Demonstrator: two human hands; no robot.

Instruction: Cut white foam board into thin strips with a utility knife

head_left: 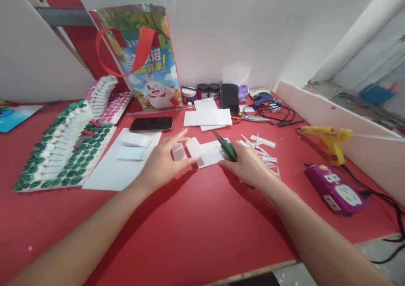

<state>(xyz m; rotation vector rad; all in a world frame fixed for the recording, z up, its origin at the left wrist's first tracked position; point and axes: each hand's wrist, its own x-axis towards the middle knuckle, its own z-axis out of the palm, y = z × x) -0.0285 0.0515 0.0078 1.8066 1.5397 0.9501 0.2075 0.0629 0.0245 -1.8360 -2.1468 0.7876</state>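
My left hand (pixel 163 158) has its thumb and fingers spread apart around two small white board pieces. One piece (pixel 179 152) lies in the gap by the palm, and the other piece (pixel 195 147) sits tilted near the thumb tip. Whether the thumb presses on it, I cannot tell. In my right hand (pixel 248 161) is a green utility knife (pixel 228 149) with its blade pointing up and left. Below the blade a larger white board piece (pixel 211 153) lies flat on the red table (pixel 190 222), close to both hands.
Thin white strips (pixel 264 151) lie right of the knife. Further right are a yellow glue gun (pixel 329 136) and a purple power box (pixel 333 189) with black cords. A phone (pixel 151 124), scissors (pixel 253 118) and a decorated green-and-white model (pixel 60 151) stand around; a bag (pixel 152 66) rises behind.
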